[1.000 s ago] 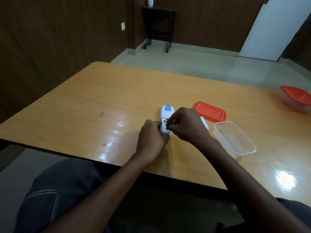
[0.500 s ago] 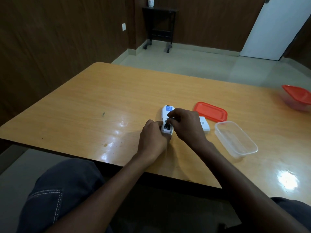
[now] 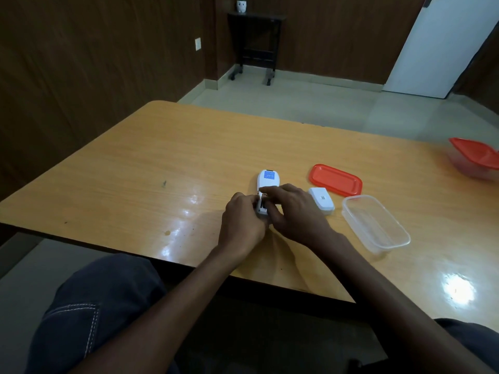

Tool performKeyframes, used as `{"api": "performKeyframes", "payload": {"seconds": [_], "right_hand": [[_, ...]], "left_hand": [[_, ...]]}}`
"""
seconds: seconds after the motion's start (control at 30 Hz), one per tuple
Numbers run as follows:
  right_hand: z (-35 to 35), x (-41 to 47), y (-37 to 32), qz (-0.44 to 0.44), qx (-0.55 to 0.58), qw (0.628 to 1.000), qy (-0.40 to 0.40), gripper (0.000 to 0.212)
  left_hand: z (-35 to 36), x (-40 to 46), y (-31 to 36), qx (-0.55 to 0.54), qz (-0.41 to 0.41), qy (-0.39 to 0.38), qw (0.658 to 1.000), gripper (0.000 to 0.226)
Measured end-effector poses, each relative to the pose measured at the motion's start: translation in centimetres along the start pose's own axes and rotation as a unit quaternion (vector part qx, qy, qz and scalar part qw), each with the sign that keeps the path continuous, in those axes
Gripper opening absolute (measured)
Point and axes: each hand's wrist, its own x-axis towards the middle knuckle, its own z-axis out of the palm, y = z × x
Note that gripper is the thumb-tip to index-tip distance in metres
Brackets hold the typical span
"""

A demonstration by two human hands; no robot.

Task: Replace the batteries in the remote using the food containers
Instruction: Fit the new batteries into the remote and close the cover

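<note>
A white remote (image 3: 267,182) lies face down on the wooden table (image 3: 140,168), its battery bay uncovered at the near end. My left hand (image 3: 241,222) holds the remote's near end. My right hand (image 3: 293,211) rests over the bay, fingers pressing on a dark battery inside it. The white battery cover (image 3: 322,200) lies just right of my right hand. An empty clear food container (image 3: 375,224) stands to the right, its red lid (image 3: 335,180) flat on the table behind it.
A second clear container with a red lid (image 3: 476,157) sits at the table's far right edge. A dark side table (image 3: 255,41) with a small white pot stands against the back wall. A white door (image 3: 442,44) is at the back right.
My right hand has slid a little left, uncovering the white battery cover. Its fingers stay on the battery bay. My left hand keeps its hold.
</note>
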Motion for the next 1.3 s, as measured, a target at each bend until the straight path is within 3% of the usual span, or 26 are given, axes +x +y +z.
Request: {"api": "performKeyframes", "payload": {"seconds": [0.07,0.2,0.4,0.47,0.8,0.97,1.13,1.3], "right_hand": [[-0.3,0.0,0.3,0.05,0.026,0.998,0.03,0.032],[-1.3,0.1,1.5,0.125,-0.128,0.98,0.086,0.03],[-2.2,-0.6,1.6,0.216,-0.248,0.944,-0.035,0.013],[-2.0,-0.5,1.6,0.212,-0.234,0.948,-0.048,0.013],[-0.4,-0.5,1.4,0.218,-0.097,0.97,0.044,0.026],[-0.5,0.0,-0.7,0.237,0.01,0.962,0.133,0.023],[0.6,-0.5,-2.5,0.206,-0.02,0.976,0.065,0.027],[1.1,-0.9,-2.7,0.157,-0.073,0.985,0.023,0.026]], "left_hand": [[-0.1,-0.1,0.1,-0.001,-0.003,-0.004,1.0,0.042],[-0.1,0.0,0.0,0.005,-0.006,0.001,1.0,0.05],[-0.1,0.0,0.1,0.001,-0.006,0.008,1.0,0.045],[0.0,0.0,0.0,0.001,-0.005,0.009,1.0,0.048],[-0.4,0.1,0.2,-0.031,-0.028,-0.007,0.999,0.047],[-1.0,0.8,0.5,-0.153,-0.136,-0.048,0.978,0.04],[-0.8,1.1,0.8,-0.291,-0.225,-0.033,0.93,0.041],[-0.9,0.9,1.0,-0.244,-0.216,0.04,0.945,0.041]]}}
